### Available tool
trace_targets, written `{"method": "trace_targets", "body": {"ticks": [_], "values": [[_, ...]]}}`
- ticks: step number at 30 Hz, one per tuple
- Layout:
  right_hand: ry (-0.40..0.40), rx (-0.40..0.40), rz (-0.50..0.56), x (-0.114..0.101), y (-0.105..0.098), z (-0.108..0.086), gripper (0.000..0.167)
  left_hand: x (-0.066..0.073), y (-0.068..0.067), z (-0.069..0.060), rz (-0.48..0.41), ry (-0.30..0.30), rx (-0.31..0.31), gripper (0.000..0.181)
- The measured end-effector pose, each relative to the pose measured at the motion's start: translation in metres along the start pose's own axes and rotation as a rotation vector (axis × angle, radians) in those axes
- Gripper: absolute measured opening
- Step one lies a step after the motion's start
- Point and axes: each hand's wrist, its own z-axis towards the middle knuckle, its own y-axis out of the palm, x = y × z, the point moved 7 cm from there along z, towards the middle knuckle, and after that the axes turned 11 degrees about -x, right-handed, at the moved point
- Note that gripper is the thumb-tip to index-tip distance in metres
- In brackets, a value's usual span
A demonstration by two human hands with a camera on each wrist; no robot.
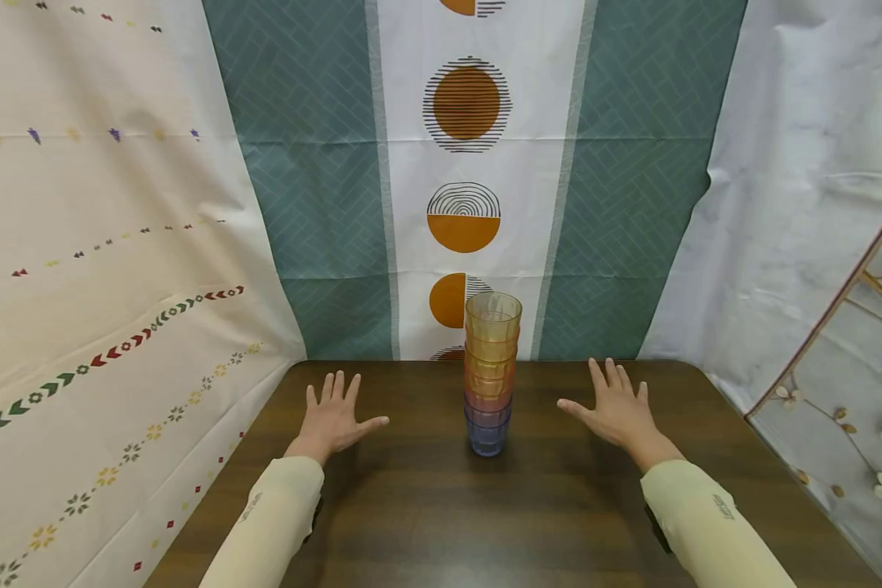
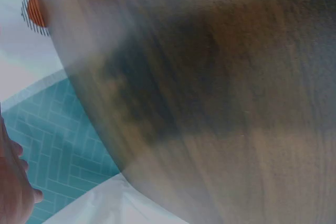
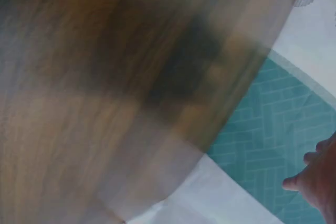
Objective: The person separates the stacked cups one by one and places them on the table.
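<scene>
Head view: cup stack between left grip and right grip, both spread, cloth behind table.

dark wood table — rounded far corners | teal-and-white cloth behind | patterned cream cloth, left | floral white cloth — right

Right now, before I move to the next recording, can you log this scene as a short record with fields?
Cups: nested in one upright stack, see-through, yellow at top, blue at bottom
Surface: dark wood table
Left grip: fingers spread, holding nothing, left of the cups
Right grip: fingers spread, holding nothing, right of the cups
Contact: neither grip touches the cups; contact with the table cannot be told
Backdrop: teal and white cloth behind the table
Wrist views: table and backdrop visible, cups out of view
</scene>
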Motion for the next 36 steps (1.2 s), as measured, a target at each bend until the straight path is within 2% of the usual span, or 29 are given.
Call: {"method": "trace_targets", "body": {"ticks": [7,14,20,26,31,36], "values": [[-0.034,0.014,0.026,-0.026,-0.013,0.004,0.110,0.006,-0.009,-0.001,0.001,0.017,0.013,0.111],[-0.074,0.019,0.094,-0.048,-0.021,0.010,0.107,0.011,-0.017,-0.004,-0.008,0.026,0.006,0.111],[-0.112,0.024,0.146,-0.066,-0.025,0.015,0.107,0.015,-0.025,-0.006,-0.037,0.041,0.024,0.111],[-0.148,-0.008,0.274,-0.084,-0.028,0.017,0.111,0.023,-0.029,-0.006,-0.074,0.057,0.019,0.110],[-0.158,-0.027,0.386,-0.099,-0.035,0.021,0.112,0.031,-0.036,-0.003,-0.082,0.077,0.032,0.110],[-0.178,-0.044,0.475,-0.113,-0.036,0.022,0.109,0.037,-0.042,-0.006,-0.105,0.087,0.023,0.110]]}}
